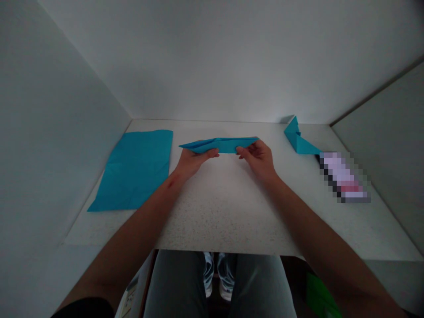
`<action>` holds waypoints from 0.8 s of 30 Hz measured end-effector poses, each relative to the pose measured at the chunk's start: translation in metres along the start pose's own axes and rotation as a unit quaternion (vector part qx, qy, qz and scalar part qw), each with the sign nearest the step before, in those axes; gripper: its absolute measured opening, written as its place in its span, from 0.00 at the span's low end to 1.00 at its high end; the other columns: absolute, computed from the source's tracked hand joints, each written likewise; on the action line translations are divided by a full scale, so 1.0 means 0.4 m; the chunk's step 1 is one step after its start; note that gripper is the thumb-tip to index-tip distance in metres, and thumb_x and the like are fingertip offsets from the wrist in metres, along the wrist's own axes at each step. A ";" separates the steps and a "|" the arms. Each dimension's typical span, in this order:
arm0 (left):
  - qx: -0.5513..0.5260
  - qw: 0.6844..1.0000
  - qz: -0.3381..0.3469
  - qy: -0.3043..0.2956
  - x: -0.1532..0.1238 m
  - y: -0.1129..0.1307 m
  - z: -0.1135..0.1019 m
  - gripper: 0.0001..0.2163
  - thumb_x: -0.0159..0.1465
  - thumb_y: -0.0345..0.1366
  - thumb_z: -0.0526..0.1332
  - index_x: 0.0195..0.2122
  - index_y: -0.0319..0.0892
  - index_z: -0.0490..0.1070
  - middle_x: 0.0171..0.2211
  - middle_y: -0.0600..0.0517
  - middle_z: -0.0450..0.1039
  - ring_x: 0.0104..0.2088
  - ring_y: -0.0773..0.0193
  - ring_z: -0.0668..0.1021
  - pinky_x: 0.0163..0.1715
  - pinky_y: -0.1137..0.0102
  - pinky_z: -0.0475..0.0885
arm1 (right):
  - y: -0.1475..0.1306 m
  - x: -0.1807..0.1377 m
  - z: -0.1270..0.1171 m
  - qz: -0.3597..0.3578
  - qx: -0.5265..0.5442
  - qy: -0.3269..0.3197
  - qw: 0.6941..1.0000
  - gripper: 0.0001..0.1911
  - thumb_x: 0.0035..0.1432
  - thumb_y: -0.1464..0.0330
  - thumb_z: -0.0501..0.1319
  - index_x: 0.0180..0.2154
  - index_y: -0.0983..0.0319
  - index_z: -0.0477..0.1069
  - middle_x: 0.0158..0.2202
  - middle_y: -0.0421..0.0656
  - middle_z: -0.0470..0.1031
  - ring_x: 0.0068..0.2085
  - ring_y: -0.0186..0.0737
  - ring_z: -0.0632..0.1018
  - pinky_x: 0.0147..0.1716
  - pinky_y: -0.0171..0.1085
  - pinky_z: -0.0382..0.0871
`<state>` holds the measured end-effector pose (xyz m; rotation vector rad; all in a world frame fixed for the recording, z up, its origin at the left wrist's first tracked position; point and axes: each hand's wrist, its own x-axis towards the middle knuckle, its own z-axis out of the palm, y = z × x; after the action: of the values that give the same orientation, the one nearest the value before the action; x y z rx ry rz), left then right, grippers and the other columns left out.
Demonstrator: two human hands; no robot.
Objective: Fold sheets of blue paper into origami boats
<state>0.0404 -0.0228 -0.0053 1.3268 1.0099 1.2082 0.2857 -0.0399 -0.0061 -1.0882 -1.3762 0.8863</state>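
A long, narrow piece of folded blue paper [228, 145] is held up above the middle of the table, pointed at its left end. My left hand [196, 160] grips its left part, thumb along the near edge and fingers behind it. At the right part, my right hand [260, 158] pinches it between thumb and fingers, with the fingers partly hidden by the paper. To the left lies a large, creased blue sheet [137, 170], flat on the table. A folded blue paper figure [298, 140] stands at the back right.
The speckled white table [215, 212] is bounded by walls at the back and both sides. A blurred-out phone [344, 176] lies on the right, touching or very near the paper figure. Below the front edge are my legs [179, 287] and a green object [319, 296].
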 end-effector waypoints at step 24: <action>-0.008 0.996 0.028 0.089 0.050 -0.026 -0.040 0.36 0.65 0.79 0.61 0.39 0.45 0.73 0.33 0.45 0.85 0.38 0.51 0.91 0.33 0.63 0.87 | -0.003 0.001 -0.026 -0.054 -0.048 -0.042 0.996 0.23 0.65 0.46 0.74 0.52 0.52 0.79 0.34 0.38 0.80 0.30 0.38 0.77 0.28 0.39 0.72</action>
<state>0.0279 0.0006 -0.0139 1.2595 1.0928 1.3924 0.2958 -0.0408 -0.0038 -1.0490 -1.5473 0.8020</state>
